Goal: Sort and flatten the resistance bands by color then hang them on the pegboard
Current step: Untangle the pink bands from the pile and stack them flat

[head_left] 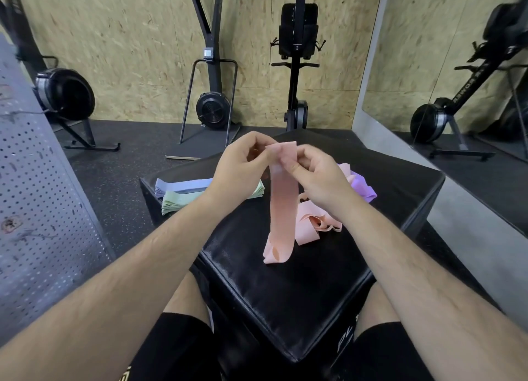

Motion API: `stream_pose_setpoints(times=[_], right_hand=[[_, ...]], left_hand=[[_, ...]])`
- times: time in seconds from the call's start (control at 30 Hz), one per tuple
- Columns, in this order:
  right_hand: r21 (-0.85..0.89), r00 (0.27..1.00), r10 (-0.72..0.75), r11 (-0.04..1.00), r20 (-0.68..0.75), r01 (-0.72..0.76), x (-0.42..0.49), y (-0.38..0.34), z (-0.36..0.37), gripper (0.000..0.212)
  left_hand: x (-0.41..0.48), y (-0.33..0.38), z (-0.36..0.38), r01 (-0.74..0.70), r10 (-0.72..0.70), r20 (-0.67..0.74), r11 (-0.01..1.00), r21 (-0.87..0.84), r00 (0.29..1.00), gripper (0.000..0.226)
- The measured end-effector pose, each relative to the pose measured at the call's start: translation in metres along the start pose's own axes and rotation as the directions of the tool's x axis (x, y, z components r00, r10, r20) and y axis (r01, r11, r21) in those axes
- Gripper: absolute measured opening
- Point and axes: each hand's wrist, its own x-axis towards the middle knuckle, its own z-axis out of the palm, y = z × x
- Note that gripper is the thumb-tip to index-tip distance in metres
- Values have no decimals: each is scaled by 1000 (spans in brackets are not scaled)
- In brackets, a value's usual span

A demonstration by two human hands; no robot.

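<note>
A pink resistance band [281, 209] hangs flat from both hands over a black padded box [285, 295], its lower loop touching the box top. My left hand [243, 163] and my right hand [317, 178] each pinch the band's upper end. Under my right hand lies a loose heap of pink bands [317, 223]. Purple bands [363, 188] lie behind that hand, partly hidden. At the box's far left sit a flat stack of blue bands [183, 186] and a flat stack of green bands [177, 202]. A grey pegboard [34, 180] leans at the left.
Black rowing and ski machines [213, 106] stand along the wooden wall behind the box. A mirror [457, 66] fills the right wall above a grey ledge. My knees in black shorts [183, 349] flank the box's near corner. Black rubber flooring surrounds it.
</note>
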Motion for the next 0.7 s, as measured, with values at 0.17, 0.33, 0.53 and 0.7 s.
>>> stream_pose_setpoints(times=[0.17, 0.33, 0.53, 0.7], right_hand=[[-56, 999, -7, 998, 52, 10, 3, 4, -2, 13], [-171, 976, 135, 980, 171, -105, -1, 14, -8, 24], [-464, 826, 436, 850, 358, -247, -5, 43, -17, 25], [-631, 735, 529, 755, 424, -179, 7, 77, -2, 32]], left_hand=[[2, 2, 0, 60, -61, 103, 998, 13, 993, 9], [-13, -18, 5, 132, -134, 54, 991, 29, 990, 14], [-60, -94, 7, 390, -390, -121, 920, -29, 913, 16], [-97, -138, 7, 520, -500, -168, 848, 102, 849, 15]])
